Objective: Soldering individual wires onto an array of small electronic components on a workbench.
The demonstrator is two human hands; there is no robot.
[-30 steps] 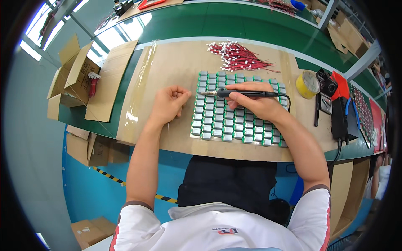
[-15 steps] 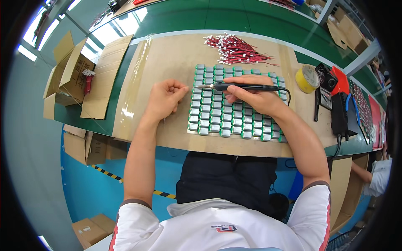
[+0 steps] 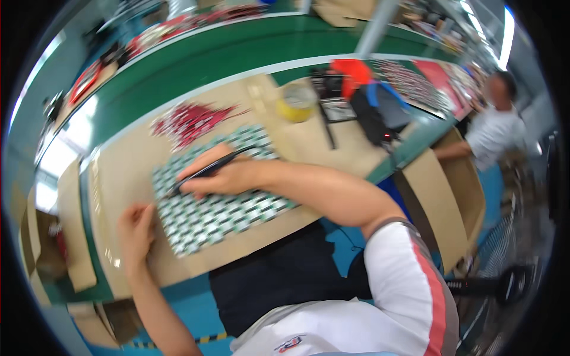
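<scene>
My right hand [image 3: 228, 177] grips a black soldering iron [image 3: 214, 168] like a pen. Its tip points left and down at the left part of a block of small silver-and-green electronic modules [image 3: 237, 212], set in close rows. Beside the block's left edge, my left hand [image 3: 136, 228] is closed in a pinch. A thin solder wire hangs from that hand in the earlier frame; blur hides it now. Beyond the modules lies a pile of red wire leads with white connectors [image 3: 193, 123].
A cardboard sheet [image 3: 350, 157] covers the green bench. To the right are a yellow tape roll [image 3: 297, 104], a black soldering station [image 3: 374, 118] and a red-orange holder [image 3: 353, 77]. Open cardboard boxes flank me, one at left [image 3: 50, 255]. Another person [image 3: 496, 133] works at far right.
The whole view has swung to the right and tilted, blurring the picture, so the bench appears shifted left. Both hands keep their grips beside and over the modules.
</scene>
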